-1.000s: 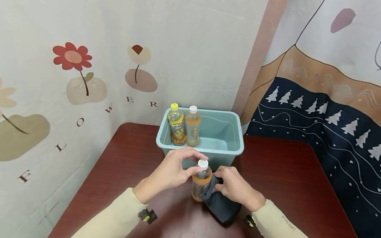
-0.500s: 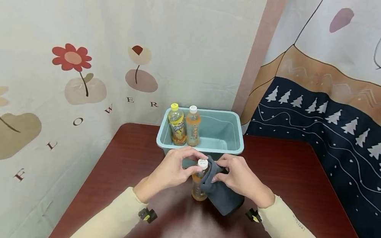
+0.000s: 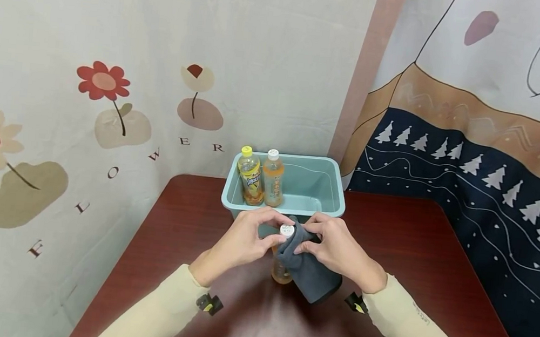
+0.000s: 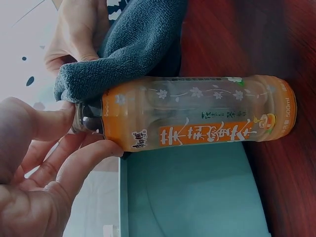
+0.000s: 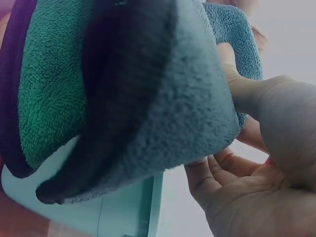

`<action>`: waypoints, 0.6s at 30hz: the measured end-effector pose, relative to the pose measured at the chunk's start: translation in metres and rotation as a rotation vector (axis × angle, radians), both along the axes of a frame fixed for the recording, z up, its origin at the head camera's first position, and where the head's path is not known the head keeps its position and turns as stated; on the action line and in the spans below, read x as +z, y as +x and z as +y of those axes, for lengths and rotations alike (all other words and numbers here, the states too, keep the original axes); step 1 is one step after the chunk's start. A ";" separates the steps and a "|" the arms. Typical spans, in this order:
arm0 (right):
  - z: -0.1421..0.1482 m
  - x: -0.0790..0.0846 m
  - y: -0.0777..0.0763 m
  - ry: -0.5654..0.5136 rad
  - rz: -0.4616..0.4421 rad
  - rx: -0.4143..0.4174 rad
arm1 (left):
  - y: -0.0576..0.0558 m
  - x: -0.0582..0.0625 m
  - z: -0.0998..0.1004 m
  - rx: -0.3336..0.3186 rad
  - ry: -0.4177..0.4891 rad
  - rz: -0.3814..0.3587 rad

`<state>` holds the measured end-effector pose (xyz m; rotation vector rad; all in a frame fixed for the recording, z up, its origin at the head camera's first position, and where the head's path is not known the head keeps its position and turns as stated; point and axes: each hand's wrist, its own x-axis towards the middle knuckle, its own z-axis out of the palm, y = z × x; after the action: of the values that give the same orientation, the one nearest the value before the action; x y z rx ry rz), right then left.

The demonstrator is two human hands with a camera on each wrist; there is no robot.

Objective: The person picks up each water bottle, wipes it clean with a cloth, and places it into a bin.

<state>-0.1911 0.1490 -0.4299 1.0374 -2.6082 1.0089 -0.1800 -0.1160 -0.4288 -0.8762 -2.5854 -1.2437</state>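
Note:
An orange-labelled drink bottle (image 3: 281, 274) stands upright on the table, close to the tub's near side. My left hand (image 3: 246, 238) pinches it by its white cap (image 3: 287, 230) and neck. My right hand (image 3: 337, 249) grips a dark grey towel (image 3: 314, 277) and holds it against the bottle's upper right side, just under the cap. In the left wrist view the towel (image 4: 138, 44) is bunched at the shoulder of the bottle (image 4: 197, 111). Much of the right wrist view is filled by the hanging towel (image 5: 197, 98), with my right thumb and fingers pinching its edge.
Behind the hands is a light blue plastic tub (image 3: 336, 188). A yellow-capped bottle (image 3: 251, 180) and a white-capped orange bottle (image 3: 273, 182) stand at its left end. All sit on a dark red table (image 3: 391, 229), with printed fabric hung behind.
My right hand has brought the towel up along the bottle, from its side to its neck near the cap. The left hand has stayed in place on the cap.

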 end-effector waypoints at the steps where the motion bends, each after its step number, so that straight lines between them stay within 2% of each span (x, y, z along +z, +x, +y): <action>1: 0.000 0.000 0.000 0.001 -0.002 0.001 | 0.000 0.000 0.000 0.002 -0.002 -0.002; 12: 0.002 -0.001 0.000 0.084 -0.050 0.002 | 0.000 0.000 0.000 -0.006 -0.004 -0.009; 18: 0.005 -0.012 0.000 0.121 -0.090 -0.002 | 0.001 0.001 0.001 -0.008 -0.016 -0.003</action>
<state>-0.1915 0.1543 -0.4422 1.0383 -2.7733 0.9276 -0.1792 -0.1154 -0.4273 -0.8892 -2.6006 -1.2287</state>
